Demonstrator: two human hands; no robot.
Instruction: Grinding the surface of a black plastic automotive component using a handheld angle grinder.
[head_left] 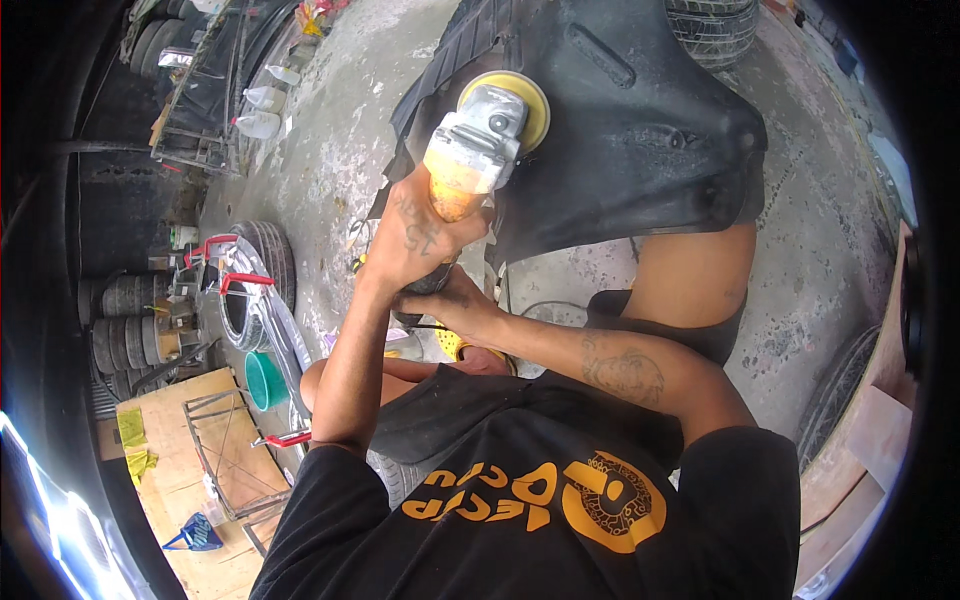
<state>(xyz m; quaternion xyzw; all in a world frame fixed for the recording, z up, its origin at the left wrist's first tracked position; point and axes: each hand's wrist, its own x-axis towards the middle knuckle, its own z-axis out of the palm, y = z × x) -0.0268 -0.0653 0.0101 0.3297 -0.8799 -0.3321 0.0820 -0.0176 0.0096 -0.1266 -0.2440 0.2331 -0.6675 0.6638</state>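
Note:
An angle grinder (470,140) with a dusty metal head and yellow body points away from me. Its round yellow disc (537,112) lies at the left part of a large black moulded panel (640,110); whether they touch I cannot tell. My left hand (415,235) is wrapped round the yellow body just behind the head. Closer to me, my right hand (455,303) grips the dark rear end of the same tool. Ribs and a ragged edge show on the panel's left side, and its near right part rests by my bare right knee.
A tire (712,28) lies beyond the panel. To the left are another tire (262,270), a silvery frame with red handles (245,280), a green basin (265,380) and white jugs (258,122). Cardboard (180,420) covers the lower left floor. A cable (550,306) runs behind my right forearm.

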